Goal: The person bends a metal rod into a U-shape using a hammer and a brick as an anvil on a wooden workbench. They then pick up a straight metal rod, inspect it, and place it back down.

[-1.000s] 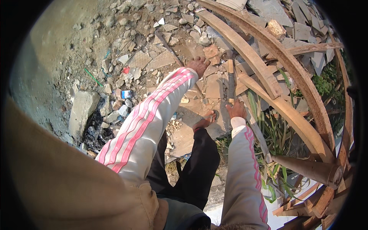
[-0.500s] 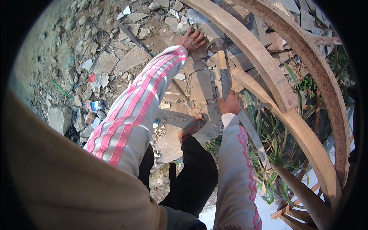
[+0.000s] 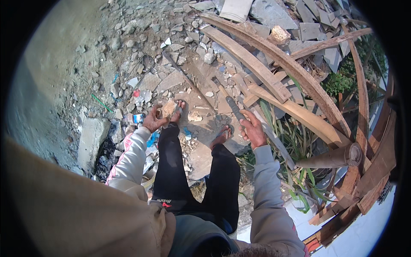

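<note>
Hammer (image 3: 231, 103) — slanted, dark-handled; rubble chunk (image 3: 169, 108) — tan.

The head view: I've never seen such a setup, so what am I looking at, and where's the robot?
There is no robot, just a person's two bare hands. A wide camera worn on the head looks down, which bends straight edges. The left hand holds a rough, tan chunk; the right hand grips a hammer by its dark handle. On the ground lie broken tiles and stones, with wooden beams toward the right.
</note>
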### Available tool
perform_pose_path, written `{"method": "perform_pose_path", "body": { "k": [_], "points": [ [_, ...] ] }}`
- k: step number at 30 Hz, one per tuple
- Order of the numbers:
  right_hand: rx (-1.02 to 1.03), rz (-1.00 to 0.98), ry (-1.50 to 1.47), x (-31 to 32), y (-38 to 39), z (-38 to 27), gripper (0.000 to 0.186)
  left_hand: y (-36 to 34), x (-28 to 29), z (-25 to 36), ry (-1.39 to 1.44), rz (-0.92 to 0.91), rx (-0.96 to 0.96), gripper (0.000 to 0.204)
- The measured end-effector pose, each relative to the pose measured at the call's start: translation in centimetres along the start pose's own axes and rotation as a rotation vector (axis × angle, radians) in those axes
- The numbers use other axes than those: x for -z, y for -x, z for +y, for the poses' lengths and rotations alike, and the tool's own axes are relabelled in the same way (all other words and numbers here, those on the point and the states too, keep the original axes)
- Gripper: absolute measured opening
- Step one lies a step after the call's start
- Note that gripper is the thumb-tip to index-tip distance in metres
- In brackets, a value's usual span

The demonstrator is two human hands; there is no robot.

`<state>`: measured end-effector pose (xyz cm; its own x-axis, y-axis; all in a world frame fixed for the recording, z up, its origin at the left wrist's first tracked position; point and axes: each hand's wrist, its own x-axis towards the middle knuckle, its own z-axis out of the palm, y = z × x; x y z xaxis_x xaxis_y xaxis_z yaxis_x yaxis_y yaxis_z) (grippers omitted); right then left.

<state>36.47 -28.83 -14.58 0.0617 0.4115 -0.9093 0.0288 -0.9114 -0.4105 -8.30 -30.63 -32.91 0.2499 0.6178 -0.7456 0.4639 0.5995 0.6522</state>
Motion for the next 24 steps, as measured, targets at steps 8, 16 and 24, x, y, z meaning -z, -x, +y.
{"method": "perform_pose_path", "body": {
  "k": [8,16,24],
  "points": [
    [0.370,-0.246,0.009,-7.1,29.5,-11.4,0.047,21.2,14.4,11.3,0.912,0.231,-0.004,0.072],
    [0.960,0.364,0.457,-3.3,53.9,-14.2,0.063,21.1,19.8,37.3,0.824,-0.176,-0.534,0.079],
    [1.852,0.794,-0.408,6.4,77.5,-3.9,0.073,28.8,0.0,63.4,0.089,-0.415,-0.835,0.064]
  ]
}}
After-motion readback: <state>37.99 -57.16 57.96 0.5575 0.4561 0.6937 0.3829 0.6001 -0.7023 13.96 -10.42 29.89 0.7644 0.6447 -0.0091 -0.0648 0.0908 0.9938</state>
